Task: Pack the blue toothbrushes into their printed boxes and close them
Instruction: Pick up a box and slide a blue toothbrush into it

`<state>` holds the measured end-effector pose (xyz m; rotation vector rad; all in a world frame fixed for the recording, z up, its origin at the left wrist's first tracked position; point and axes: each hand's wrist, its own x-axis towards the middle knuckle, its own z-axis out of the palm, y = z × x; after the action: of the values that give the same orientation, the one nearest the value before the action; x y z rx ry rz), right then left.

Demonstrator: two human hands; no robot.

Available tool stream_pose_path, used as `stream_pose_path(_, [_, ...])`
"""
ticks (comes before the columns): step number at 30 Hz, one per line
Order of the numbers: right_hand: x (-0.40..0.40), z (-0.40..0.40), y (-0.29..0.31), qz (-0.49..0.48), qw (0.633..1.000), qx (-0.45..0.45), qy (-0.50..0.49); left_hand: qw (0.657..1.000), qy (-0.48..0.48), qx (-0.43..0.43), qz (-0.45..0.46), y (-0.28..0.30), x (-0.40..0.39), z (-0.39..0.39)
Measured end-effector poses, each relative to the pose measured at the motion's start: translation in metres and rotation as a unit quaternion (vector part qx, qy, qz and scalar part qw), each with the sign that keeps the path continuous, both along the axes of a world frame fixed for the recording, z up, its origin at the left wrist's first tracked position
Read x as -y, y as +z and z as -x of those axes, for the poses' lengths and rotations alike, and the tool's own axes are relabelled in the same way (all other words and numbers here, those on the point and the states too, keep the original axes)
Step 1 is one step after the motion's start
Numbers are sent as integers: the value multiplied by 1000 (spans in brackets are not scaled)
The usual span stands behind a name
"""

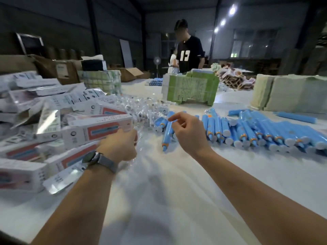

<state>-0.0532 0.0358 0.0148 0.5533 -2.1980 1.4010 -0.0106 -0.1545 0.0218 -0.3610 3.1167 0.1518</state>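
My left hand (117, 145) grips the near end of a white printed box (96, 129) with a red and blue panel, held above the box pile. My right hand (189, 133) hovers with loosely curled fingers over a blue toothbrush (167, 136) that lies slanted on the white table (168, 191). I cannot make out any grip on it. A long row of blue toothbrushes (261, 131) with orange collars lies to the right of that hand.
A heap of printed boxes (31, 121) fills the left side. Crumpled clear plastic wrappers (139, 110) lie behind my hands. Green flat cartons (192, 87) and pale stacks (286, 92) stand farther back. A person in a black shirt (190, 53) stands at the far end.
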Motion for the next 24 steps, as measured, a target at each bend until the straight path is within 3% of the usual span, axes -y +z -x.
stream_pose_path(2, [-1, -1, -1, -2, 1000, 5, 10, 1000, -3, 6, -7, -4, 0, -1])
stream_pose_path(5, [-3, -1, -1, 1, 1000, 2, 17, 997, -18, -53, -45, -2, -8, 3])
stream_pose_path(8, [-7, 3, 0, 0, 999, -19, 31, 962, -31, -217, -162, 20, -23, 3])
stream_pose_path(9, [-10, 4, 1, -6, 998, -34, 45, 928, -37, -274, -249, 30, -28, 3])
stream_pose_path(11, [-16, 5, 1, -39, 991, -87, 96, 813, -52, -321, -483, 48, -41, 5])
stream_pose_path(13, [-21, 7, 1, -82, 974, -154, 145, 704, -41, -284, -649, 53, -58, 8])
stream_pose_path(16, [-22, 10, -1, -108, 961, -178, 183, 614, -3, -157, -773, 34, -78, 16])
stream_pose_path(17, [-24, 11, -2, -106, 962, -176, 182, 613, 13, -114, -782, 25, -79, 17])
stream_pose_path(18, [-25, 11, -3, -98, 964, -171, 177, 632, 32, -87, -770, 19, -78, 18])
stream_pose_path(20, [-33, 8, 0, -75, 971, -137, 179, 737, 34, -68, -672, 9, -70, 19])
stream_pose_path(22, [-42, 6, 4, -54, 976, -46, 205, 863, -26, -106, -493, 0, -59, 26])
stream_pose_path(23, [-45, 5, 5, -46, 974, 9, 221, 890, -79, -159, -420, -2, -55, 28])
stream_pose_path(24, [-47, 4, 5, -33, 969, 56, 236, 881, -126, -215, -402, -2, -56, 26])
